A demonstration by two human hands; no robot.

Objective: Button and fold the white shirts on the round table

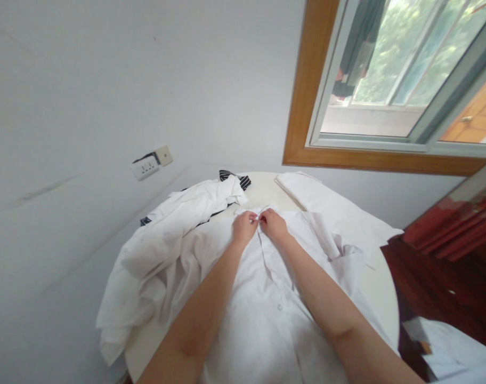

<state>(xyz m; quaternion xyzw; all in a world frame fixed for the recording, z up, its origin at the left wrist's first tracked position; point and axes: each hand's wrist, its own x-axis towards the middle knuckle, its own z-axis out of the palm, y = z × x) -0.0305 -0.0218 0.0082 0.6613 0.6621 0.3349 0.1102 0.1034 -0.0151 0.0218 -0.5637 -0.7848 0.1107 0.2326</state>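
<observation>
A white button-up shirt (246, 298) lies spread over a round table, its collar end away from me and its button strip running down the middle. Near the collar, my left hand (245, 226) pinches the shirt's front edge. Right beside it, my right hand (272, 224) pinches the other side of the same opening, the fingertips of both hands almost touching. Whether a button sits between the fingers is too small to see. Lower on the strip a small button (280, 307) shows. The left sleeve lies crumpled over the table's side.
Another white garment (203, 198) with a black-striped piece (245, 182) is heaped at the back left. Folded white cloth (331, 197) lies back right on the white table (387, 288). A wall with a socket (147, 167) and a wood-framed window (294, 154) stand behind. White fabric (454, 346) lies lower right.
</observation>
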